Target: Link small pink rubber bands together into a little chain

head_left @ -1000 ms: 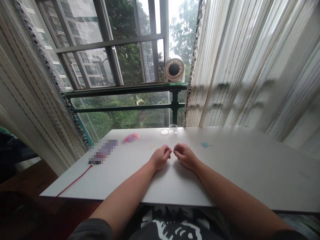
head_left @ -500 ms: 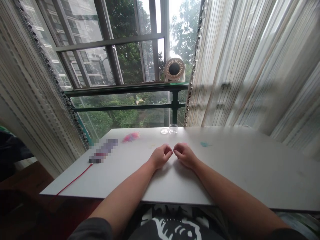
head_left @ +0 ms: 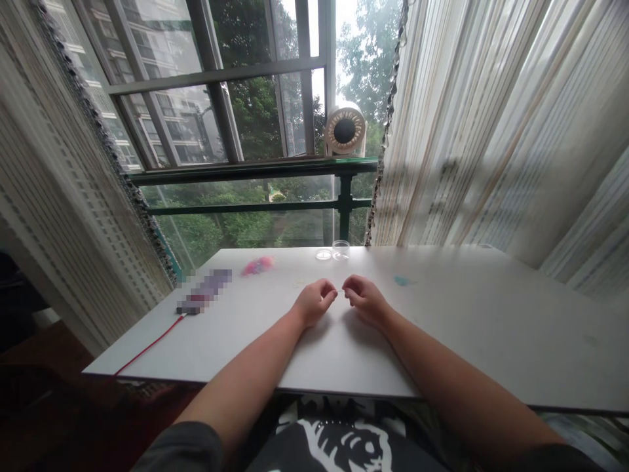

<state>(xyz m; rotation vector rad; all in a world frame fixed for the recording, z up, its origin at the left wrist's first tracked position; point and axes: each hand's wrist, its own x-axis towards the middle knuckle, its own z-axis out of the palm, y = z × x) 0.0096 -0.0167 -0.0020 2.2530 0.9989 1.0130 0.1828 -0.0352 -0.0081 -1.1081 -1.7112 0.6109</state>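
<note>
Over the middle of the white table [head_left: 246, 314], my left hand [head_left: 313, 303] and my right hand [head_left: 366, 301] face each other with fingertips pinched. A short, thin, pale piece shows in the narrow gap between the fingertips; it is too small to name. Beyond the hands stand a small clear round container [head_left: 341, 251] and, just left of it, a clear round lid [head_left: 323, 255]. Farther left lies a loose pink, multicoloured bundle [head_left: 258, 265]. A small teal piece [head_left: 403, 280] lies to the right of my right hand.
A blurred-out flat device [head_left: 205, 292] lies on the table's left side, with a red cable [head_left: 150, 349] running off the front edge. Behind the table, a white fan [head_left: 345, 131] stands on the green window rail [head_left: 255, 176]. Striped curtains [head_left: 457, 131] hang at both sides.
The fingertips have shifted slightly, and the thin pale piece between them now shows. A pink spot behind my right hand is no longer visible. The view has tilted a little.
</note>
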